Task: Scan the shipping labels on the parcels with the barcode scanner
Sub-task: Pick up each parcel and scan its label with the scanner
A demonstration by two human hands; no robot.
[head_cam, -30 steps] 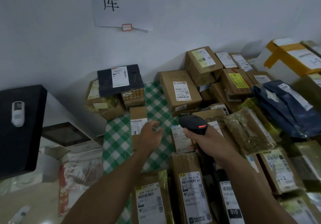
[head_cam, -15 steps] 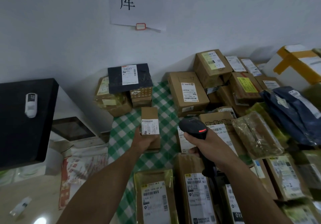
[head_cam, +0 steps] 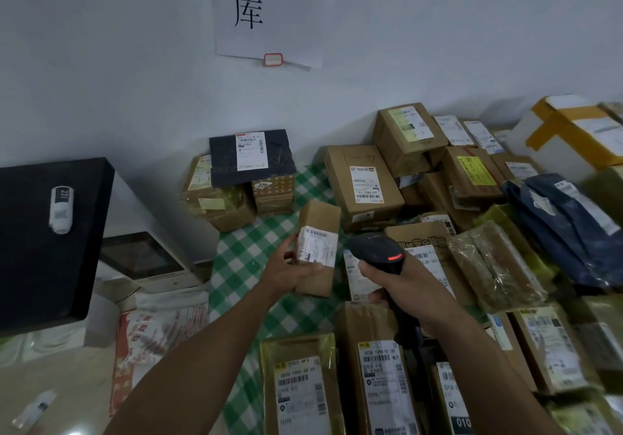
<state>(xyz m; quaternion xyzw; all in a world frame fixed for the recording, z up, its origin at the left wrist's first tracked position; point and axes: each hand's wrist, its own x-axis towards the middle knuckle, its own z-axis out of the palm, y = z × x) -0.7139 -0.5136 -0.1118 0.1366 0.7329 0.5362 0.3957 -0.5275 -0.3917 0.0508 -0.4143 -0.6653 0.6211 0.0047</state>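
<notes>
- Brown parcels point(head_cam: 381, 377) lie nearest, labels up, on the tabletop point(head_cam: 242, 259) with its green check cloth. None of them is in hand.
- Just beyond, the right hand point(head_cam: 404, 286) is wrapped round the grip of the scanner point(head_cam: 377, 252). The scanner's head points forward and a little left, and a red light shows on top.
- Beside it, the left hand point(head_cam: 290, 272) grips a small box point(head_cam: 320, 218) from its left side, thumb on the front. It holds the box clear of the cloth, just beside the scanner head.
- A second ago this box sat on the cloth and the left hand was only reaching, fingers loose. Half a second ago the fingers closed on it. Now it is raised and tilted, its label point(head_cam: 317, 249) turned up towards the scanner.
- The pick-up is done, so this parcel looks next to be read. I judge the scanner needs a slight turn left to face the barcode near the label's top edge.
- Farthest, by the wall, a black parcel point(head_cam: 251, 156) tops a stack and a big box point(head_cam: 364, 181) sits among others. Both are well apart from the hands, with labels showing.
</notes>
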